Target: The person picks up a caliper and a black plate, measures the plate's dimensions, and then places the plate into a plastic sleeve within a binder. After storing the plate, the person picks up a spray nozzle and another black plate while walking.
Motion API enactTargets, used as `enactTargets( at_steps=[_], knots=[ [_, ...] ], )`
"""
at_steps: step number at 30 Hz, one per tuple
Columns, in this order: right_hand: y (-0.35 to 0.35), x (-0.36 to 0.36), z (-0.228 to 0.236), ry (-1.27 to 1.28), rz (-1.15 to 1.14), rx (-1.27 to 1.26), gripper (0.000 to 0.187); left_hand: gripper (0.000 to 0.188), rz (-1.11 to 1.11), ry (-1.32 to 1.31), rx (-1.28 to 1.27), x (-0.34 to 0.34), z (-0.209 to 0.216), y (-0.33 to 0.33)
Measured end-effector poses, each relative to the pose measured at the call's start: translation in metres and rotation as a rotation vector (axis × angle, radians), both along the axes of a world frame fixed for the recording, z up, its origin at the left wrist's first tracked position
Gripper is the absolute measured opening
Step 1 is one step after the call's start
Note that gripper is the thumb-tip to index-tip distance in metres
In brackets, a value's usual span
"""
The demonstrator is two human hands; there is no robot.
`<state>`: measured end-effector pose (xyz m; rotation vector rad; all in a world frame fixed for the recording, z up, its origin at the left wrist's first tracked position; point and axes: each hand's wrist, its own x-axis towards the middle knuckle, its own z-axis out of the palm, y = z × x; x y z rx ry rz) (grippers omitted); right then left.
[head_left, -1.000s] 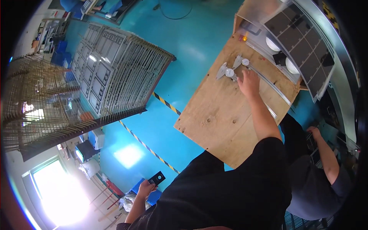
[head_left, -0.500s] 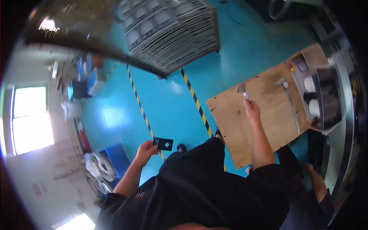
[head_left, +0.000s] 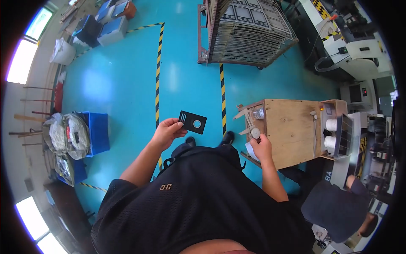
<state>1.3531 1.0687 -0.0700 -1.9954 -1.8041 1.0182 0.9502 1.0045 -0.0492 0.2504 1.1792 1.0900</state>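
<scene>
My left hand (head_left: pixel 165 132) pinches a thin black rectangular plate (head_left: pixel 189 119) by its left end. Slots show beside my fingertips, and a round hole sits toward the plate's other end. In my right hand (head_left: pixel 262 146) is a dial caliper (head_left: pixel 255 133), its round dial just past my fingers and its jaws pointing away from me. The caliper is at the left edge of the wooden tabletop (head_left: pixel 292 142). A clear plastic container (head_left: pixel 257 113) lies beyond the dial, and something white (head_left: pixel 252 151) shows beside my right hand.
On the tabletop's right side lie a long metal tool (head_left: pixel 314 131) and a wooden box (head_left: pixel 337 103) near white spools (head_left: pixel 331 125). A rack of stacked panels (head_left: pixel 253 42) stands ahead. Blue bins (head_left: pixel 98 133) with bags are left. Another person (head_left: pixel 336 209) bends at lower right.
My view has swung, so the rack now appears farther right. My right hand has brought the caliper from over the tabletop to its left edge. The left hand still holds the plate.
</scene>
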Motion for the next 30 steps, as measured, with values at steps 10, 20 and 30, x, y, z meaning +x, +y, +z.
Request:
enactTargets(
  at_steps=[10,20,30],
  knots=[
    [-0.043,-0.074,0.049,-0.153,0.14,0.062,0.036,0.008,0.062,-0.347,0.155,-0.029,0.006,-0.046],
    [-0.051,-0.168,0.132,-0.046,0.43,0.337,0.028,0.004,0.045,-0.433,0.231,-0.02,0.012,-0.072],
    [-0.064,-0.172,0.158,-0.081,0.604,0.427,0.026,0.009,0.225,-0.272,0.278,-0.021,0.028,-0.079]
  ],
)
